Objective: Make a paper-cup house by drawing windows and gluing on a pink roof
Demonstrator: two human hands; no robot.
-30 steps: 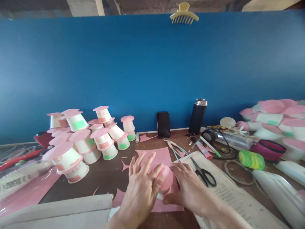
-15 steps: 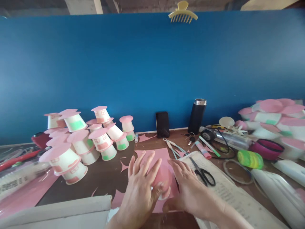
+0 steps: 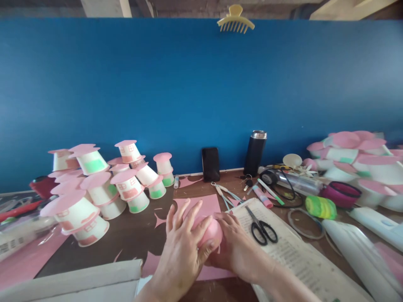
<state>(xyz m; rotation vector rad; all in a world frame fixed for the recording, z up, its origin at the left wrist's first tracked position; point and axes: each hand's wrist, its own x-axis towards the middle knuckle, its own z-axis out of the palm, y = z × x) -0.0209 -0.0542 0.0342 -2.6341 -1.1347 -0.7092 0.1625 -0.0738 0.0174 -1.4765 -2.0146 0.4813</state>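
My left hand (image 3: 182, 247) and my right hand (image 3: 234, 247) press together around a small paper cup with a pink round top (image 3: 211, 233). The left fingers curve over its left side, with the thumb underneath. On its right side my right hand wraps round it, hiding the cup's body. Both hands hover over a pink paper sheet (image 3: 201, 205) lying on the brown table (image 3: 135, 235).
A pile of finished pink-topped cups (image 3: 103, 184) stands at left, and another heap (image 3: 355, 159) at right. Black scissors (image 3: 260, 228) lie on a printed sheet (image 3: 299, 260). A phone (image 3: 210, 164), a black flask (image 3: 254, 153) and a blue wall (image 3: 201, 84) stand behind.
Both hands have closed in on the cup: the right hand moved left from the paper onto it, and the cup has tipped and lifted a little. The camera shifted slightly right.
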